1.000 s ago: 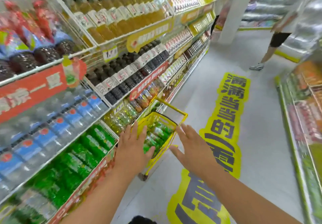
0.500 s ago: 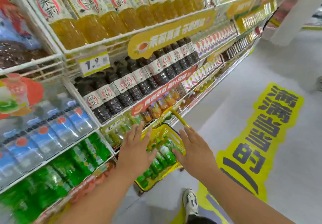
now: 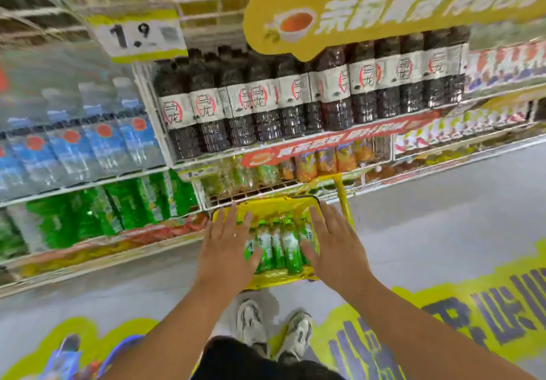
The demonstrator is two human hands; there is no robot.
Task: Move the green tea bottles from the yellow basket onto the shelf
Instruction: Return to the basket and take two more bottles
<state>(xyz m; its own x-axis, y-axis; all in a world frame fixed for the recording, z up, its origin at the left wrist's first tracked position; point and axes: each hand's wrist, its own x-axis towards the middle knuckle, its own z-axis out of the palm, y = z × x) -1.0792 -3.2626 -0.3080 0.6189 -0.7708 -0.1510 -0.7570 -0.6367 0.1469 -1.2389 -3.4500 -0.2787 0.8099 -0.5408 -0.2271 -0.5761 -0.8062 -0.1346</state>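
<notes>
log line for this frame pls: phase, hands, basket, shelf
phase: reaching into yellow basket | left hand: open, over green tea bottles | right hand: open, over bottles | bottles lying in basket | none lifted to shelf

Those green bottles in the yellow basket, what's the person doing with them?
A person stands at a shop shelf, reaching down with both hands into a yellow basket on the floor. The left hand and right hand are spread at either side of a bunch of green tea bottles lying in it. The picture is blurry, but no bottle looks lifted out yet. The low wire shelf behind the basket has bottles in it.
</notes>
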